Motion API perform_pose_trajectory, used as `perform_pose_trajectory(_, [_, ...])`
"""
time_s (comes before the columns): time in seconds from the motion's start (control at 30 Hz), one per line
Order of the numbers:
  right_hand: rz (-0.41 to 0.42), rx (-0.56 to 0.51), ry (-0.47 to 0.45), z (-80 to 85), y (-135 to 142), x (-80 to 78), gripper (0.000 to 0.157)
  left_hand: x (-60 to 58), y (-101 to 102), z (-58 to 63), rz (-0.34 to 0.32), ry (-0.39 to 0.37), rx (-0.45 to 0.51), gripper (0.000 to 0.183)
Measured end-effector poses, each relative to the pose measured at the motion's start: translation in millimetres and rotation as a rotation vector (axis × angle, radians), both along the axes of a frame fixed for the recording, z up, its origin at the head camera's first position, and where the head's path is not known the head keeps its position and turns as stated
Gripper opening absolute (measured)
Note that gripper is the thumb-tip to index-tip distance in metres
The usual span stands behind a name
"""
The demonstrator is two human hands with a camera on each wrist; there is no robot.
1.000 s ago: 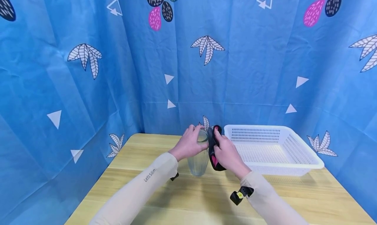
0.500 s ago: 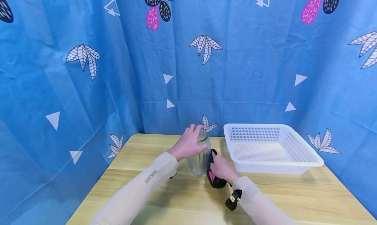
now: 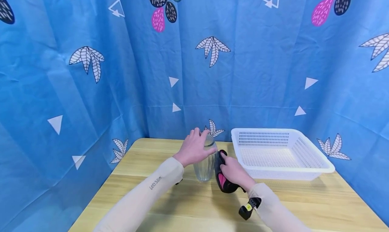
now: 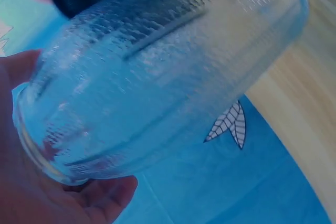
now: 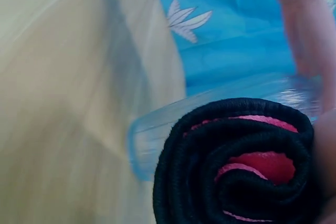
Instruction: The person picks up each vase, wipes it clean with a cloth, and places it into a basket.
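Gripping a clear, ribbed glass vase (image 3: 204, 168) by its round rim, the left hand (image 3: 193, 149) curls thumb and fingers about it; the vase is upright toward the back of a pale wood-grain table (image 3: 188, 211). Just right of it, the right hand (image 3: 234, 170) clasps a black roll (image 5: 236, 163), pink inside, its end spiralled; whether roll and glass touch is unclear. A white perforated basket (image 3: 282, 171) bounds the right; tabletop stretches leftward to its edge. Blue patterned curtains (image 3: 200, 90) hang behind.
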State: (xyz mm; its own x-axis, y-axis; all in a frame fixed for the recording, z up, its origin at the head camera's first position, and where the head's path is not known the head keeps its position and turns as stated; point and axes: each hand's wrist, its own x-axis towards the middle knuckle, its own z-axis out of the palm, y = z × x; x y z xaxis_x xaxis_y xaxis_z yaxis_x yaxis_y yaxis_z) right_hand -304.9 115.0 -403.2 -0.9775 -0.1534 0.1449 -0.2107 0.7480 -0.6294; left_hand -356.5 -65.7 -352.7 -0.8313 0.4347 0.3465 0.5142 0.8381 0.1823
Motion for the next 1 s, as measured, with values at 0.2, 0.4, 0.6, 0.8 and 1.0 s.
perform_pose_trajectory(0.2, [-0.023, -0.004, 0.161, 31.8, 1.3, 4.1, 0.062, 3.4, -1.1, 6.9, -0.037, -0.099, 0.088, 0.076])
perform_pose_trajectory(0.4, [-0.034, 0.066, 0.236, 38.9, -3.9, 2.0, 0.067, 2.5, 0.2, 6.4, -0.083, -0.133, 0.115, 0.072])
perform_pose_trajectory(0.6, [-0.045, 0.084, 0.131, 16.8, -4.1, -10.8, 0.064, -1.2, 1.8, 1.2, -0.102, -0.097, 0.112, 0.075])
perform_pose_trajectory(0.8, [0.011, 0.098, 0.055, -15.2, -4.3, -20.5, 0.058, 0.6, 1.0, -2.5, -0.091, -0.085, 0.109, 0.076])
perform_pose_trajectory(1.0, [0.072, 0.119, -0.014, -38.9, -4.6, -20.7, 0.043, 1.3, 3.0, -7.7, -0.056, -0.062, 0.157, 0.079])
